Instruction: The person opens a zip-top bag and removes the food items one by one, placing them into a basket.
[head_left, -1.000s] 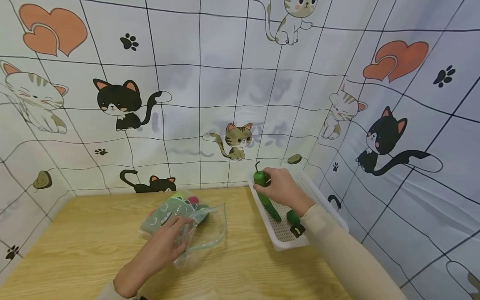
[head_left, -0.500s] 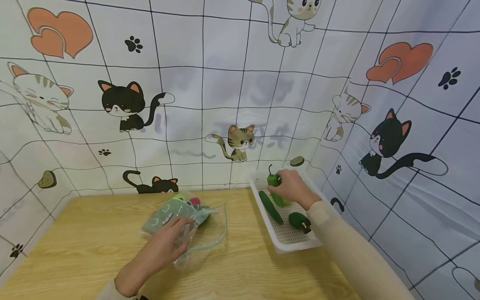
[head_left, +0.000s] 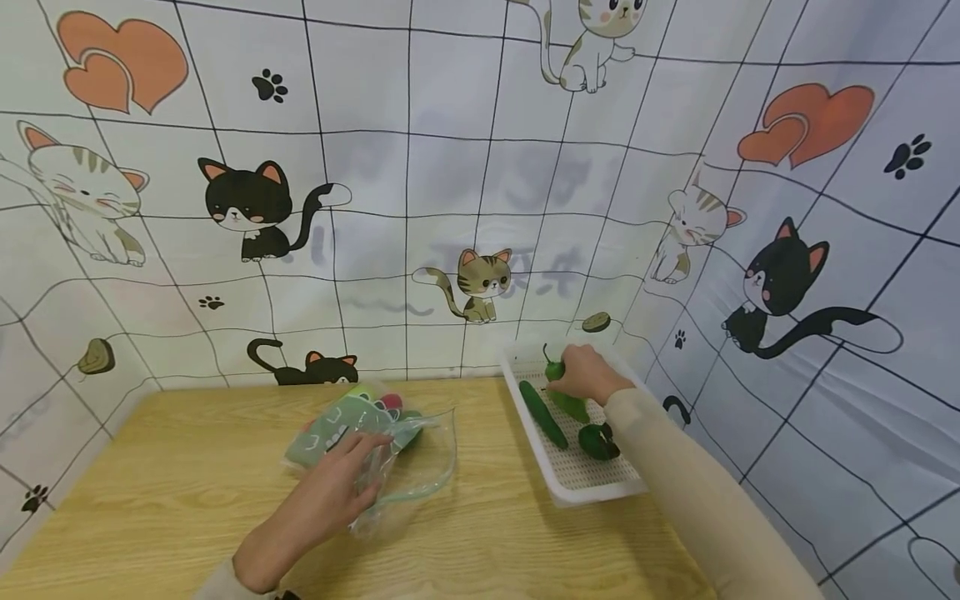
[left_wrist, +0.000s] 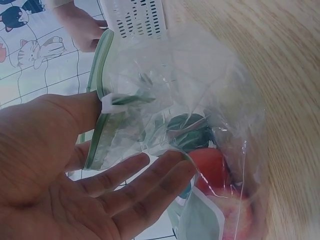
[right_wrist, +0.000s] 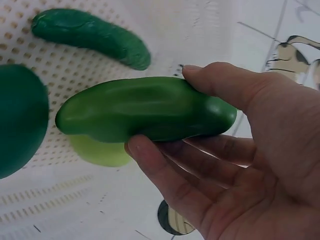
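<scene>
In the head view my right hand (head_left: 592,375) holds a green pepper (head_left: 555,369) over the far part of the white basket (head_left: 558,492). Thumb and fingertips grip it by one end, as the right wrist view shows. A dark green cucumber (head_left: 543,414) and a rounded dark green vegetable (head_left: 597,442) lie in the basket. Something light green (right_wrist: 102,151) is partly hidden behind the pepper. My left hand (head_left: 333,483) pinches the zip edge of a clear zip bag (left_wrist: 235,95), its other fingers loosely extended. Inside the bag are red (left_wrist: 210,167), dark green (left_wrist: 189,132) and pinkish round items.
The wooden table (head_left: 495,533) carries the bag on the left and the basket on the right. A cloth (head_left: 442,183) printed with cats hangs behind the table and along its sides, close to the basket's far and right edges.
My right hand has moved right and slightly down with the pepper, uncovering the cucumber and more of the rounded dark green vegetable. The left hand stays at the bag.
</scene>
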